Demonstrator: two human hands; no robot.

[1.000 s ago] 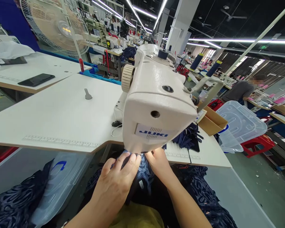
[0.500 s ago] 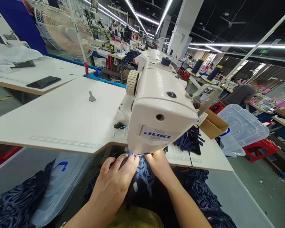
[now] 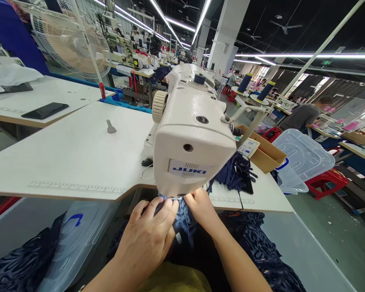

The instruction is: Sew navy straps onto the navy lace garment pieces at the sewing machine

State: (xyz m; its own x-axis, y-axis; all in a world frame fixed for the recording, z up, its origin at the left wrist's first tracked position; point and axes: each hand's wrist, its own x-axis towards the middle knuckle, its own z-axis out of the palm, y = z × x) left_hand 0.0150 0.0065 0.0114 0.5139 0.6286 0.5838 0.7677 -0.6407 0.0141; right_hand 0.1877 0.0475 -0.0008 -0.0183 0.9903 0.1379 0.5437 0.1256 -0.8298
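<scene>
A white sewing machine [image 3: 188, 134] stands on the white table [image 3: 79, 154] in front of me. Dark blue patterned fabric [image 3: 184, 217] runs from my lap up under the machine's head. My left hand [image 3: 149, 235] lies on the fabric with its fingers curled over it just below the machine. My right hand [image 3: 202, 209] pinches the same fabric at the machine's lower edge, right beside the left hand. The needle area is hidden by the machine head.
A pile of dark blue pieces [image 3: 234, 174] lies right of the machine, with a cardboard box [image 3: 267, 154] and clear plastic bins [image 3: 301, 158] behind. A phone [image 3: 45, 110] and a fan [image 3: 73, 40] sit at the left. A person [image 3: 307, 115] works at the far right.
The view has shifted slightly. Both hands stay on the fabric under the machine head, hardly moved.
</scene>
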